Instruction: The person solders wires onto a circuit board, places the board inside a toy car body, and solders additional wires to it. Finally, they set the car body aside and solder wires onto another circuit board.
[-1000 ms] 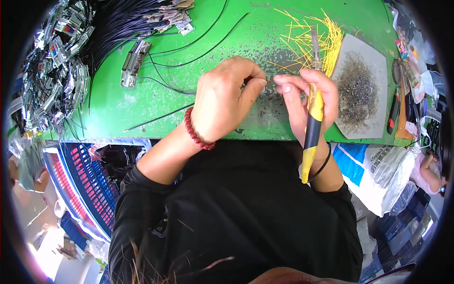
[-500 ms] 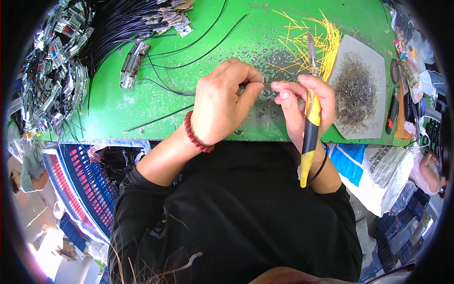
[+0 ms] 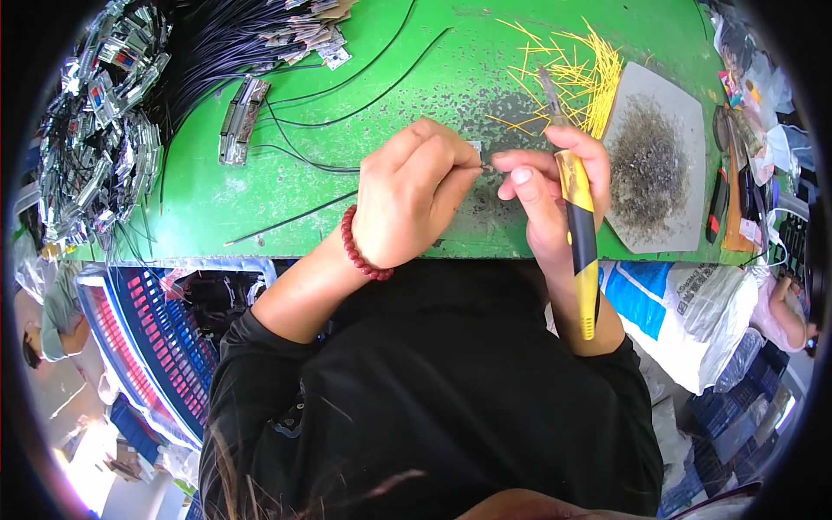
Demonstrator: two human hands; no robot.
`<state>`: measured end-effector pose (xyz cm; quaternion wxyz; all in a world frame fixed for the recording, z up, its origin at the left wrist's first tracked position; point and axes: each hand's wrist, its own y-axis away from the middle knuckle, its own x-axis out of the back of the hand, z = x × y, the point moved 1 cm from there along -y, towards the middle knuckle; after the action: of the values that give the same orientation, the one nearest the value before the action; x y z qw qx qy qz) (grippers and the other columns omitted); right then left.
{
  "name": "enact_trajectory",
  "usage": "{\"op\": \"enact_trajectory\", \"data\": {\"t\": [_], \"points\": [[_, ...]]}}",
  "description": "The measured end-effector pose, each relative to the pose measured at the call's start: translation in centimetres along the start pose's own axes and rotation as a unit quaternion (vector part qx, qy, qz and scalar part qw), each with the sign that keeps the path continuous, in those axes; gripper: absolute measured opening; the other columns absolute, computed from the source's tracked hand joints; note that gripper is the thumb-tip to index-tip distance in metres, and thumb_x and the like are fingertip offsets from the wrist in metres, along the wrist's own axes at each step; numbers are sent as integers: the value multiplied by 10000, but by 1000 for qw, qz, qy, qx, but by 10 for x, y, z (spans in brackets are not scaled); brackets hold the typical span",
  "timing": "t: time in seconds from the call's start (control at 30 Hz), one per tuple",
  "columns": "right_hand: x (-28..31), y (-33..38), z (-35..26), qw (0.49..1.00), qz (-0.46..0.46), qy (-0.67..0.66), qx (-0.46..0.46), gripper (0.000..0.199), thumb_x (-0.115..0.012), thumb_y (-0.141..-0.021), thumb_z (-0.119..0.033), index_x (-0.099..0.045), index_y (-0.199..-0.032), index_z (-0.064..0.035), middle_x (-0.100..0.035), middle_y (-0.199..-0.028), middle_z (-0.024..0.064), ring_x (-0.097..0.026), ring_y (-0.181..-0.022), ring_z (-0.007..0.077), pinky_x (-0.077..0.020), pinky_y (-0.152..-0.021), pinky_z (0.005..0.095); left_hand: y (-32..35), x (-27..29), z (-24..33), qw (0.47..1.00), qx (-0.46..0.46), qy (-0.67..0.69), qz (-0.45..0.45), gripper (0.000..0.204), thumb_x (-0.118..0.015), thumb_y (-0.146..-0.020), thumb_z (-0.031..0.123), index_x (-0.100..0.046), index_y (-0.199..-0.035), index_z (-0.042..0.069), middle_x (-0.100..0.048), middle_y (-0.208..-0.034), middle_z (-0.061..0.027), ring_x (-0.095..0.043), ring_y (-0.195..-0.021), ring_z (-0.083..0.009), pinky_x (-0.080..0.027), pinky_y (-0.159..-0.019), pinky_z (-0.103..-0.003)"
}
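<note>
My left hand (image 3: 412, 195), with a red bead bracelet at the wrist, is pinched shut on a thin wire (image 3: 486, 166) whose short end pokes out past the fingertips. A small pale piece (image 3: 476, 146) shows just beyond those fingers. My right hand (image 3: 559, 186) holds a yellow-and-black soldering iron (image 3: 582, 234) slantwise, its metal tip pointing away from me. The right thumb and forefinger stand a little apart, close to the wire's end. Black cables (image 3: 321, 165) run toward my left hand from a shiny metal piece (image 3: 243, 120) on the green table (image 3: 199, 204).
Thin yellow strands (image 3: 598, 95) lie scattered at the far right, beside a grey board (image 3: 685, 230) covered in dark crumbs. Metal-ended cables (image 3: 113, 78) heap up at the far left. A blue basket (image 3: 165, 329) stands below the table's left front edge.
My right hand has tilted the soldering iron, so its tip swings left and its handle end right. The wire end shifted slightly down, and the pale piece has come into view.
</note>
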<state>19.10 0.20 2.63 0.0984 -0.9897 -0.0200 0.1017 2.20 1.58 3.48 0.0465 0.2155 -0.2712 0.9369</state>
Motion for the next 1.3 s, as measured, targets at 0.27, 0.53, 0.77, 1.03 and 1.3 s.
{"op": "enact_trajectory", "data": {"t": [0.27, 0.53, 0.77, 1.03, 1.3], "points": [[4, -7, -1, 999, -23, 1, -44, 420, -670, -855, 8, -440, -1206, -6, -685, -877, 175, -646, -733, 140, -519, -631, 241, 5, 1, -6, 988, -133, -83, 6, 227, -745, -672, -76, -642, -837, 40, -616, -785, -79, -619, -661, -224, -508, -550, -304], [7, -7, 8, 988, -55, 121, 79, 395, -737, -791, 24, -552, -1136, -32, -691, -837, 74, -648, -718, 97, -500, -593, 213, 5, 1, -1, 1000, 4, -8, -16, 150, -749, -707, 45, -664, -828, 62, -643, -790, -67, -619, -676, -240, -505, -585, -338], [17, -9, 10, 995, 28, 80, 60, 301, -605, -896, 11, -506, -1180, 15, -685, -858, 137, -651, -678, 142, -543, -635, 246, 0, -5, 1, 992, 94, -58, -68, 99, -715, -762, 31, -624, -802, 29, -605, -754, -86, -621, -713, -226, -498, -644, -319], [57, 17, 12, 991, 8, 129, -30, 570, -508, -946, -456, -586, -1231, 32, -623, -741, 71, -496, -586, 67, -381, -519, 211, 4, -20, -15, 976, 70, -192, -71, 87, -685, -751, 58, -599, -757, 68, -608, -767, -77, -602, -706, -293, -483, -602, -380], [60, 21, 18, 997, 54, 51, -6, 285, -666, -849, -223, -563, -958, 20, -568, -757, 28, -494, -611, 56, -359, -530, 205, 2, -19, -20, 975, 85, -179, -96, 90, -678, -739, 87, -592, -719, 76, -604, -753, -74, -612, -727, -280, -498, -608, -385]]}}
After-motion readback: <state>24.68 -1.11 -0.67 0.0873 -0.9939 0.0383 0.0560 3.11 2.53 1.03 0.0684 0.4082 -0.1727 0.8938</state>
